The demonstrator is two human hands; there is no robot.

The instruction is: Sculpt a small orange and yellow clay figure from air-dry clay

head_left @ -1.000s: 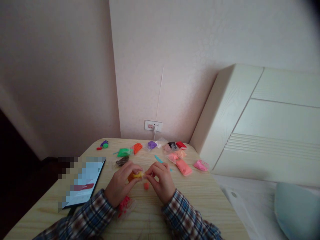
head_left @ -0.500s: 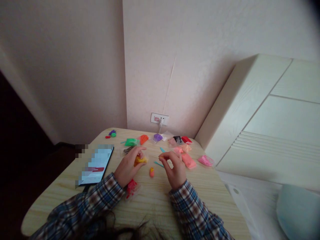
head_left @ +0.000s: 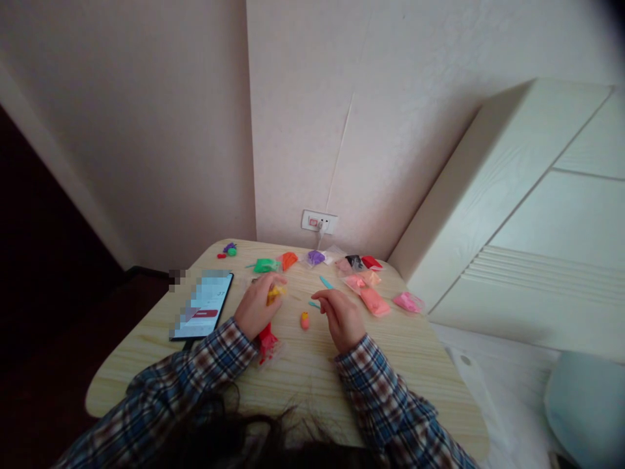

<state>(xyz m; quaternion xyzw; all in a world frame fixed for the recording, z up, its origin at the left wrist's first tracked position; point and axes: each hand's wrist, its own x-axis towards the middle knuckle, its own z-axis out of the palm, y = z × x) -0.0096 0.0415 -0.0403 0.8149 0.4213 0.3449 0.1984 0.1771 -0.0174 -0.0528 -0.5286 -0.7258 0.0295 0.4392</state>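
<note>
My left hand (head_left: 258, 305) is closed around a packet of yellow modelling clay (head_left: 276, 294), which shows at the fingertips. My right hand (head_left: 342, 318) hovers over the table with thumb and index finger together in a pinch. Anything between those fingertips is too small to make out. Between my hands stands a small pink and yellow clay figure (head_left: 305, 320), touched by neither. Light blue modelling tools (head_left: 325, 282) lie just beyond my right hand, one partly hidden by its fingers. A bag of red clay (head_left: 267, 345) lies beside my left wrist.
A tablet (head_left: 208, 312) leans on the table's left side. Along the back lie bags of green (head_left: 266, 266), orange (head_left: 289, 260) and purple clay (head_left: 316, 258), with coral (head_left: 375, 302) and pink bags (head_left: 409, 302) at right. Small clay pieces (head_left: 231, 251) sit at the far left corner.
The view has shifted, so the table appears slightly higher and further right. My right thumb and index finger have gone from a rounded ring to a flatter pinch. My left hand still holds the yellow clay.
</note>
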